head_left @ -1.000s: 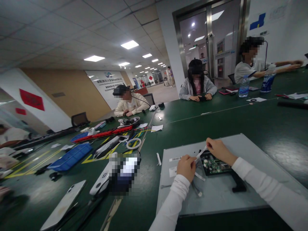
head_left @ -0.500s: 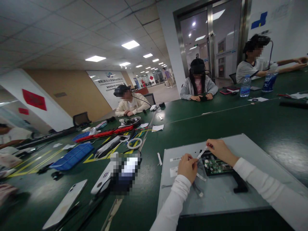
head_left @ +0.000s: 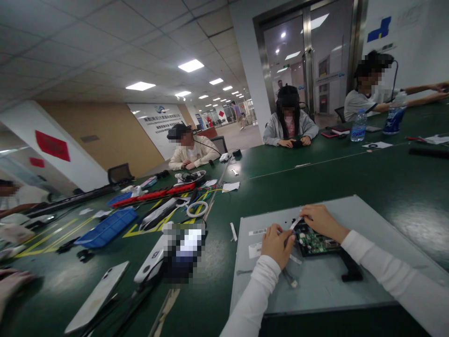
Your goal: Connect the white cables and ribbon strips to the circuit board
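A narrow white strip [head_left: 295,223], its material too small to tell, is stretched between my two hands. My left hand [head_left: 277,245] pinches its near end, and my right hand [head_left: 322,221] pinches the far end with the fingertips. Both hands are above a grey flat panel [head_left: 315,292] lying on the table. Under and beside my right hand, a green circuit board [head_left: 315,243] sits in a black frame on the panel. A grey cable with a white connector [head_left: 293,283] lies below my left hand. A black bracket-like part [head_left: 351,271] extends from the board's frame.
Left of the panel lie a white phone [head_left: 98,297], a lit screen [head_left: 187,248] and a white device [head_left: 150,262] with a cable. Farther off are a blue tray [head_left: 107,228], a white ring [head_left: 197,209] and bottles [head_left: 358,126]. Several people sit around the table.
My left hand has shifted slightly, and its fingers now sit higher along the strip, so less of it shows between my hands. My right hand stays almost in place.
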`<action>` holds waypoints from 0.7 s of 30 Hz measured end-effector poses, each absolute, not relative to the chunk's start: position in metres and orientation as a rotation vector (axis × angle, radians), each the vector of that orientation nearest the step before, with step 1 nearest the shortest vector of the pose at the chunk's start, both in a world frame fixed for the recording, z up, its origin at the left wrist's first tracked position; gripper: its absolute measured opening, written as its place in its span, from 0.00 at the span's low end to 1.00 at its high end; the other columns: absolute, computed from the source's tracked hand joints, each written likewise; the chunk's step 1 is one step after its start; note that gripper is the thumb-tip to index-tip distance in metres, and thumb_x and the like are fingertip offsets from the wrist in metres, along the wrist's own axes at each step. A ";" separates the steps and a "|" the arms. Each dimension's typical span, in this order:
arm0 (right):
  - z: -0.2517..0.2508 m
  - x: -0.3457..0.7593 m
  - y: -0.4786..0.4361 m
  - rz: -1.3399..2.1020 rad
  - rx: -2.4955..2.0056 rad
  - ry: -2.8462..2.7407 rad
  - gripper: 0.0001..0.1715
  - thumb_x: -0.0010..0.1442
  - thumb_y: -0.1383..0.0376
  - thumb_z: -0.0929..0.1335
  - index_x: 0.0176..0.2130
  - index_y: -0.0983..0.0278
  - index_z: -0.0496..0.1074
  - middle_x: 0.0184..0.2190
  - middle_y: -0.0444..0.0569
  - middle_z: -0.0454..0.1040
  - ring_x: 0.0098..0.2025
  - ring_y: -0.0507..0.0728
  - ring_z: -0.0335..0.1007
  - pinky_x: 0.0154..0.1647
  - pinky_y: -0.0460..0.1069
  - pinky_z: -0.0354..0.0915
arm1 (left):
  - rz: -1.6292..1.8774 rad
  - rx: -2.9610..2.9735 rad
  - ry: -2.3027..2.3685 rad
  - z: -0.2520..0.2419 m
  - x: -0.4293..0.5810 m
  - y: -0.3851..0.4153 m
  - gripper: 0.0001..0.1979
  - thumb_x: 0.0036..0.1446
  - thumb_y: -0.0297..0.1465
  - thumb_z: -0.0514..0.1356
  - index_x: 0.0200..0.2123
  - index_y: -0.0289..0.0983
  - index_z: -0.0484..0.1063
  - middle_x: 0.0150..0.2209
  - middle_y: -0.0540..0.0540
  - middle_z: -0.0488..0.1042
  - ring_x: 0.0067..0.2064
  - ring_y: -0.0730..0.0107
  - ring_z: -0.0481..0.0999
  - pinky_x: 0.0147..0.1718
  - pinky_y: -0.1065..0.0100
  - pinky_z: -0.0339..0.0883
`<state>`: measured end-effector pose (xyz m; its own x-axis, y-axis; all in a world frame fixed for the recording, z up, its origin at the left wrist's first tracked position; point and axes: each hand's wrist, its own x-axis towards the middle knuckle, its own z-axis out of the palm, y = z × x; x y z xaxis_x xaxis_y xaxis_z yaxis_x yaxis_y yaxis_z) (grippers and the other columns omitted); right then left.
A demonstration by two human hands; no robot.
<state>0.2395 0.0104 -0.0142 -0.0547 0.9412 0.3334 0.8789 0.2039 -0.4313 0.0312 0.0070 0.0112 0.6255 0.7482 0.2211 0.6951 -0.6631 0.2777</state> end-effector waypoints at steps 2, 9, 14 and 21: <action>-0.013 0.239 0.010 0.150 -1.697 -1.947 0.15 0.53 0.70 0.60 0.36 0.62 0.73 0.38 0.47 0.71 0.41 0.53 0.63 0.45 0.48 0.53 | 0.470 2.689 1.203 0.011 0.031 0.007 0.18 0.57 0.41 0.45 0.45 0.46 0.68 0.40 0.44 0.61 0.43 0.63 0.61 0.42 0.64 0.57; -0.013 0.238 0.008 0.148 -1.744 -1.949 0.16 0.52 0.70 0.60 0.35 0.59 0.74 0.40 0.46 0.69 0.43 0.54 0.62 0.45 0.50 0.51 | 0.446 2.709 1.220 0.011 0.032 0.007 0.18 0.58 0.42 0.43 0.45 0.47 0.67 0.40 0.45 0.60 0.43 0.64 0.61 0.42 0.63 0.57; -0.014 0.237 0.008 0.100 -1.783 -1.945 0.16 0.52 0.70 0.60 0.35 0.58 0.74 0.42 0.46 0.67 0.45 0.54 0.59 0.47 0.50 0.50 | 0.455 2.719 1.216 0.010 0.032 0.007 0.18 0.58 0.41 0.43 0.45 0.47 0.67 0.40 0.46 0.61 0.43 0.65 0.61 0.42 0.64 0.57; -0.016 0.237 0.007 0.048 -1.847 -1.930 0.16 0.53 0.69 0.59 0.34 0.59 0.74 0.42 0.46 0.67 0.45 0.54 0.58 0.47 0.51 0.49 | 0.476 2.721 1.221 0.013 0.031 0.007 0.17 0.58 0.40 0.43 0.41 0.45 0.69 0.39 0.46 0.62 0.42 0.66 0.62 0.41 0.64 0.58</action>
<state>0.2369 0.0074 -0.0156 0.0122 0.9526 0.3039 0.9365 0.0957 -0.3375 0.0312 0.0066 0.0126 0.6251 0.7447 0.2339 0.7066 -0.6672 0.2358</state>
